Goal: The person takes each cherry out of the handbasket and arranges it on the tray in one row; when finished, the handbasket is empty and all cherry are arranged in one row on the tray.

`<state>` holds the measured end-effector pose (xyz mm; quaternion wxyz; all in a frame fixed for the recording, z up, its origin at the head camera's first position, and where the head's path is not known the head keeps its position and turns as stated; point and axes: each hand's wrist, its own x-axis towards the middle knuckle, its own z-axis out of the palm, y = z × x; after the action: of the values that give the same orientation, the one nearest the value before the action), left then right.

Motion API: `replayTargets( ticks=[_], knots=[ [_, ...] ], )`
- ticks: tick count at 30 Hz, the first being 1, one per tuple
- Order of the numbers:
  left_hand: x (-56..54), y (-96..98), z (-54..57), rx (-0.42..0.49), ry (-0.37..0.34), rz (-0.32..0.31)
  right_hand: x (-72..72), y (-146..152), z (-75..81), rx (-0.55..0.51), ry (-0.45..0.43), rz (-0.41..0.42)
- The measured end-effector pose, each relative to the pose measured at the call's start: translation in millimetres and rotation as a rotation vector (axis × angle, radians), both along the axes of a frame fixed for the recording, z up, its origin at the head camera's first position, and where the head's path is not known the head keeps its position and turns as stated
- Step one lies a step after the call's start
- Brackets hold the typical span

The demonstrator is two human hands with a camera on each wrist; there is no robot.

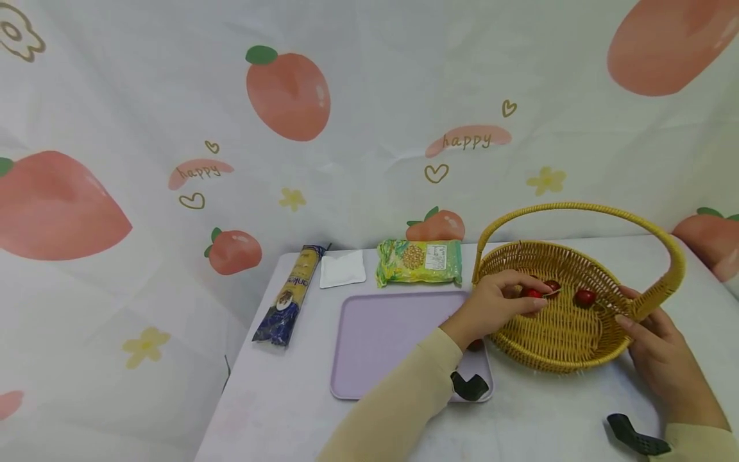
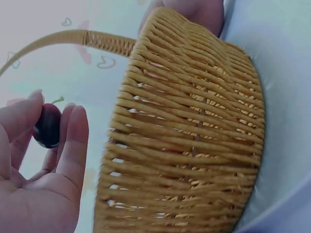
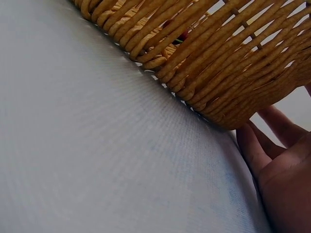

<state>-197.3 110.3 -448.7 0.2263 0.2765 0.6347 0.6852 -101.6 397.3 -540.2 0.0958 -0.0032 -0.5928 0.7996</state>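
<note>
My left hand (image 1: pixel 499 301) pinches a dark red cherry (image 2: pixel 47 126) with a short green stem between thumb and fingertips. In the head view that hand is over the left part of a yellow woven basket (image 1: pixel 568 369), and in the left wrist view it is beside the basket's wall, above the rim. Two more cherries show in the basket: one cherry (image 1: pixel 585 298) towards the right, the other just past my left fingertips. At the right side, my right hand (image 1: pixel 664 353) holds the basket's rim near the foot of its arched handle, thumb on the inner edge.
A lilac tray (image 1: pixel 383 346) lies left of the basket, a red cherry (image 1: pixel 475 345) at its right edge, partly behind my left wrist. Behind it are a green-yellow packet (image 1: pixel 419 263) and a white square packet (image 1: pixel 342 268). A long blue-and-gold pack (image 1: pixel 291 295) lies far left.
</note>
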Motion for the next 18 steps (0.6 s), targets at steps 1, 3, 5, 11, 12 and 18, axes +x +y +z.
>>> replayTargets(
  ticks=[1,3,5,11,12,18],
  knots=[
    [1.3,-3.2,0.5,0.007,-0.004,-0.005,0.1,-0.3,-0.2,0.007,0.002,-0.002],
    [3.7,-10.2,1.5,0.019,-0.017,-0.016,0.3,-0.7,-0.4,0.015,0.002,-0.002],
    [5.0,-17.3,1.7,0.033,-0.026,-0.03,0.1,-0.9,-1.1,0.024,-0.002,-0.003],
    [5.3,-40.3,2.0,0.064,-0.04,-0.05,-0.3,-1.2,-1.9,0.018,0.005,-0.013],
    [5.0,-44.3,2.0,0.053,-0.022,-0.039,-0.2,-1.3,-2.0,0.022,0.002,-0.018],
    [2.9,-70.5,0.7,-0.058,0.143,0.057,-0.2,-1.1,-1.7,0.031,0.007,-0.006]
  ],
)
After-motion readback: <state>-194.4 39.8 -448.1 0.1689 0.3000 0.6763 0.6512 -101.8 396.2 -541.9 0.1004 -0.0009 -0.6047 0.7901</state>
